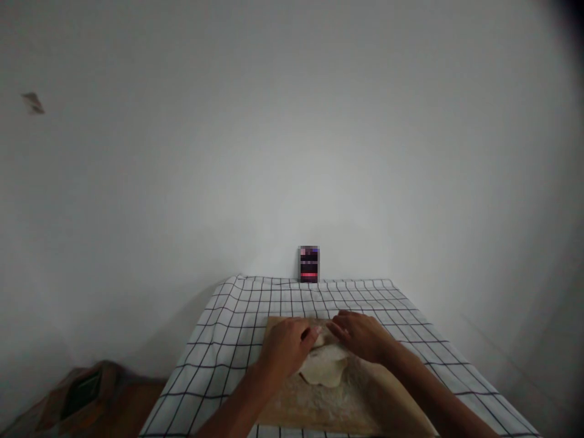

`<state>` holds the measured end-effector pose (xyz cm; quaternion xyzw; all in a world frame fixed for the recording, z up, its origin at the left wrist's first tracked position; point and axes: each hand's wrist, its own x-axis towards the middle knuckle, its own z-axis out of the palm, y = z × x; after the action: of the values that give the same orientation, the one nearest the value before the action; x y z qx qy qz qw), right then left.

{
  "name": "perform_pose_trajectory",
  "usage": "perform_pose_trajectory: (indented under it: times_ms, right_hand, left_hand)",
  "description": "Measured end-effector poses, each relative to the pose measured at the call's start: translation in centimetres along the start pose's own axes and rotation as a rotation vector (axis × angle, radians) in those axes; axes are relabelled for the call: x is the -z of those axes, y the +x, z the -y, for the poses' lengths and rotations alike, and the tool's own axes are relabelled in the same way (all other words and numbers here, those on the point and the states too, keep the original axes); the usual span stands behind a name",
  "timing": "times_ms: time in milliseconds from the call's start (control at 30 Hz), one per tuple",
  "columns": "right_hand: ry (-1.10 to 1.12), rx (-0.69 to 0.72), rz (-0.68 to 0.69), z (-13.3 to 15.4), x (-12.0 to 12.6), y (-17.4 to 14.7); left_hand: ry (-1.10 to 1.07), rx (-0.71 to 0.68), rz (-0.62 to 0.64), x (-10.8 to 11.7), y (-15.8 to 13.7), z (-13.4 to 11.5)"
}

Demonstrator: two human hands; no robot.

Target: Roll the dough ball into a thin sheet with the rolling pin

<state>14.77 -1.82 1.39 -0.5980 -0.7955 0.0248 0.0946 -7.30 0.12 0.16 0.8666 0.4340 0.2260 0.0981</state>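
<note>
A flat, pale sheet of dough (323, 368) lies on a floured wooden board (314, 413). My left hand (289, 342) is at its far left edge, fingers curled over and thumb pointing right, closed on the dough. From the other side my right hand (358, 333) reaches the far right edge, its fingers bent together around the dough there. Both hands come close to each other at the far part of the sheet. The fingertips and the dough between them are partly hidden and blurred.
A white cloth with dark grid lines (219, 340) covers the table. A phone-like device (309, 264) stands upright at the far edge against the white wall (292, 134). On the floor at the lower left is a brown box-like object (86, 389).
</note>
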Motion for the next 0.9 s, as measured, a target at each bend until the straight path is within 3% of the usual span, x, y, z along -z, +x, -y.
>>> perform_pose_trajectory:
  times_ms: [233, 467, 700, 900]
  right_hand:
    - [0.063, -0.023, -0.131, 0.0, -2.8, -3.3]
    - [0.114, -0.002, -0.233, 0.5, -5.6, -7.2]
    - [0.05, -0.005, -0.237, 0.4, -3.4, -4.1]
    - [0.001, 0.041, -0.078, -0.1, -1.3, -0.9]
  left_hand:
    - [-0.015, 0.069, 0.003, -0.5, -1.3, -0.8]
    - [0.082, 0.015, 0.049, -0.1, -2.5, -1.6]
    - [0.023, -0.053, 0.035, 0.2, -1.3, -1.1]
    - [0.031, -0.074, 0.046, 0.6, -0.7, -0.7]
